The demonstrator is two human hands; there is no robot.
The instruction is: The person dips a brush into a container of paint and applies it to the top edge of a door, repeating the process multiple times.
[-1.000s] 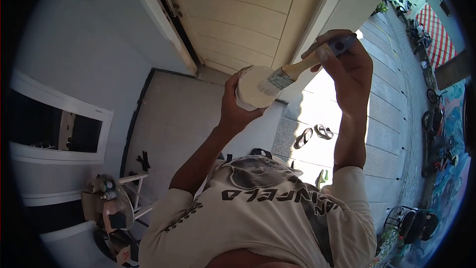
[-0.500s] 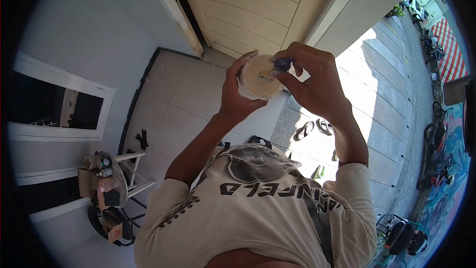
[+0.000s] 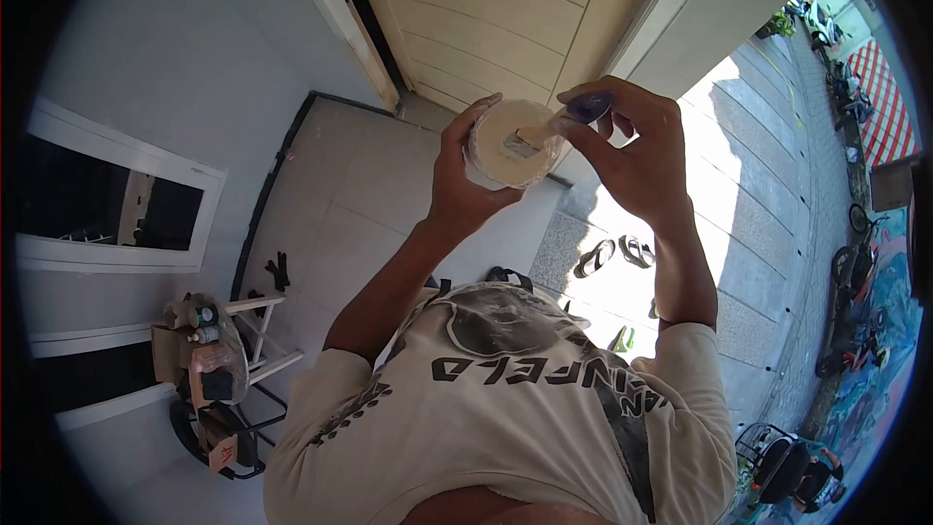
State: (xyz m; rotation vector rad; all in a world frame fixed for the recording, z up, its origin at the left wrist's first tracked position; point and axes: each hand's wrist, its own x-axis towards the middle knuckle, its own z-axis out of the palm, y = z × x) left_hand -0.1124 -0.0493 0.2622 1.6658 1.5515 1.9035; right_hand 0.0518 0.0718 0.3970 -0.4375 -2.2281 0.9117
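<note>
Where the cream door [image 3: 486, 10] stood behind, the left hand [image 3: 455, 190] was clamped around the paint cup [image 3: 501, 163], likely light, thin-walled and spillable, best gripped round its side; the right hand [image 3: 637, 151] pinched the stiff brush [image 3: 544, 128] by its handle, bristles inside the cup.

The paint cup [image 3: 496, 160] is white and holds cream paint. The paintbrush [image 3: 554, 124] in it has a pale wood handle, a purple-blue tip and a silver ferrule. Behind the cup, the door [image 3: 486, 10] is the same cream, ruled with thin darker panel lines. Below the cup, the T-shirt [image 3: 544, 428] is off-white with black lettering and a grey print. Left of the cup, the floor tiles [image 3: 340, 204] are pale grey, with a black glove [image 3: 279, 272] on them. Far right of the cup, a panel [image 3: 886, 102] is striped red and white.
</note>
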